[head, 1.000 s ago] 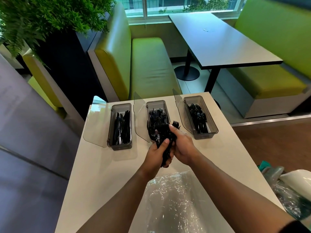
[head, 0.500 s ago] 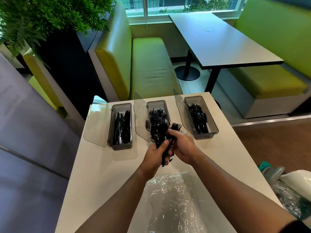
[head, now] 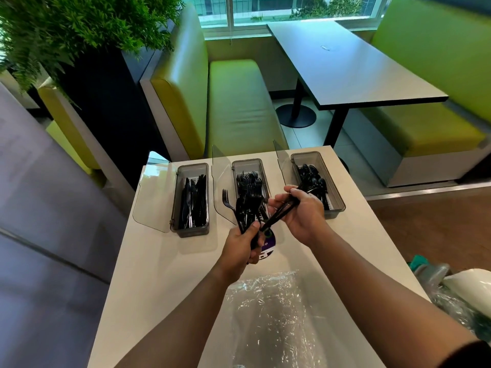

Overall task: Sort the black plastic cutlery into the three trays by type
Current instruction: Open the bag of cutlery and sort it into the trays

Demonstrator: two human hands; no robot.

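The right hand (head: 303,211) has just pulled away from the left hand's (head: 243,244) fork bundle (head: 245,211), fingers pinching several pieces, probably spoons, heading toward the right tray (head: 336,189).

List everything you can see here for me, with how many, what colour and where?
trays: three, smoky grey, open clear lids, in a row at the white table's far end.
knives: many, black, left tray.
forks: many, black, middle tray.
spoons: many, black, right tray.
white table: one, under the trays.
plastic bag: one, clear, crinkled, on the table's near end.
sticker: one, purple, round, on the table, partly hidden by the left hand.
benches: two, green, beyond the table.
dark table: one, between the benches.
plant: green, upper left.
left hand: holds a bunch of black cutlery.
right hand: fingers pinch a few black pieces, type unclear.
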